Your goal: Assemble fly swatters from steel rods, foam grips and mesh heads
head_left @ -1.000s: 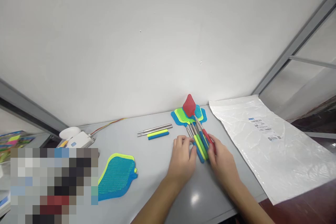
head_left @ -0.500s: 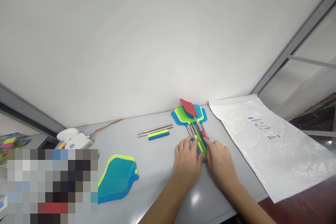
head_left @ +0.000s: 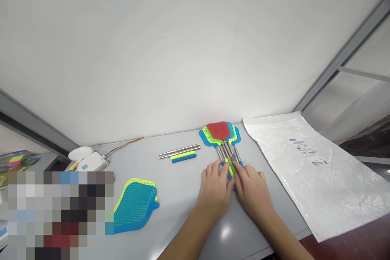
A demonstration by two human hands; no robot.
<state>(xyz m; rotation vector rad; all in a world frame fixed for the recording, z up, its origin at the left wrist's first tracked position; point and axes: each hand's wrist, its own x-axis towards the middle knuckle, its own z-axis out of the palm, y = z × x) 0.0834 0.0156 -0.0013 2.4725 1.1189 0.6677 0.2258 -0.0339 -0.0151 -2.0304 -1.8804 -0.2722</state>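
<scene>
A bundle of fly swatters (head_left: 219, 134) lies on the grey table (head_left: 183, 195) near the wall, a red head on top of green and blue ones, metal shafts running toward me. My left hand (head_left: 215, 187) and my right hand (head_left: 251, 192) press together from both sides on the coloured handles (head_left: 231, 166), fingers closed around them. Only the tips of the green, blue and red grips show between my hands.
Two loose metal rods (head_left: 179, 150) lie with a green and a blue grip sleeve (head_left: 183, 157) left of the bundle. Loose blue and green swatter heads (head_left: 135, 204) lie front left. A large plastic bag (head_left: 313, 170) covers the right side. A white device (head_left: 88, 162) with wires sits far left.
The red swatter, raised and tilted a second ago, has come down flat onto the pile. Both hands have closed in on the handles, squeezing them together.
</scene>
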